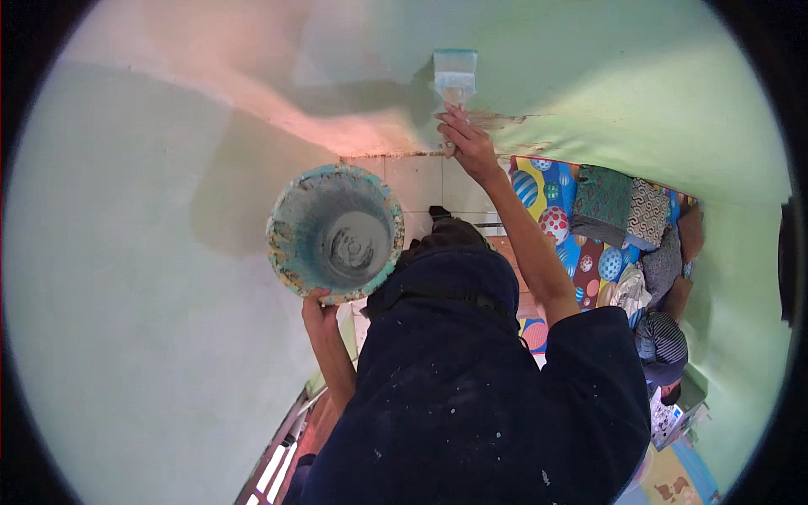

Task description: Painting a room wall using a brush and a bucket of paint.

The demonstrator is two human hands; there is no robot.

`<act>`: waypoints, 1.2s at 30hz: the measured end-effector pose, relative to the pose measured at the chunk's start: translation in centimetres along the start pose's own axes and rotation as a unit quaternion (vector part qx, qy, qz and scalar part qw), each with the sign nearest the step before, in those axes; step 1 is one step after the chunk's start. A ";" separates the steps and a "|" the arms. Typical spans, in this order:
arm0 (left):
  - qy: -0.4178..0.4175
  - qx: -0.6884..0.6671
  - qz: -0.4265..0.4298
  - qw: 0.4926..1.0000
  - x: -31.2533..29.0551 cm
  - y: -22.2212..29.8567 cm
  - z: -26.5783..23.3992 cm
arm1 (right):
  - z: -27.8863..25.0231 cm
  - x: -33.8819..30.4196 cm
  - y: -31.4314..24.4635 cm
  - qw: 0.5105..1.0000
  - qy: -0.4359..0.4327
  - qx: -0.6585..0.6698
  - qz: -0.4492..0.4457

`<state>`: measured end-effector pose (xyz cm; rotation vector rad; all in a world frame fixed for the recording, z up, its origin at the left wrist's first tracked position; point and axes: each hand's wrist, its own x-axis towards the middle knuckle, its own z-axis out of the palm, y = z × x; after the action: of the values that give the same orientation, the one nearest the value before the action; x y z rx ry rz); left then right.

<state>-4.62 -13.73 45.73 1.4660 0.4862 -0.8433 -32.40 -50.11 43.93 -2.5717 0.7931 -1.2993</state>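
Gripping the rim of a paint-crusted bucket (295,220), the left hand (318,306) is tipping its opening toward the camera. The right hand (467,145) is closing around the handle of a wide brush (455,74), whose head is pointing up before the green wall (581,50); whether they are touching is unclear.

I see a ball-patterned mat (581,263) beside pale floor tiles (412,181). On it, a green cloth (602,200) lies against a swirl-patterned cloth (647,212).
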 end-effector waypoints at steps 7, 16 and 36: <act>0.004 0.083 0.070 0.994 -0.7 0.6 0.1 | 1.8 -2.3 -5.5 0.967 -0.003 0.193 0.165; -0.068 0.120 0.158 0.978 -2.6 1.9 -0.1 | 0.5 2.0 -19.3 0.908 -0.140 0.392 0.047; -0.198 0.116 0.132 0.964 -6.4 1.2 0.8 | 16.4 -1.3 -16.3 0.917 -0.326 0.230 0.017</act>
<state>-7.92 -13.39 51.39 1.4822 -0.1114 -0.9701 -13.85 -37.17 38.81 -2.3348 0.3417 -0.4575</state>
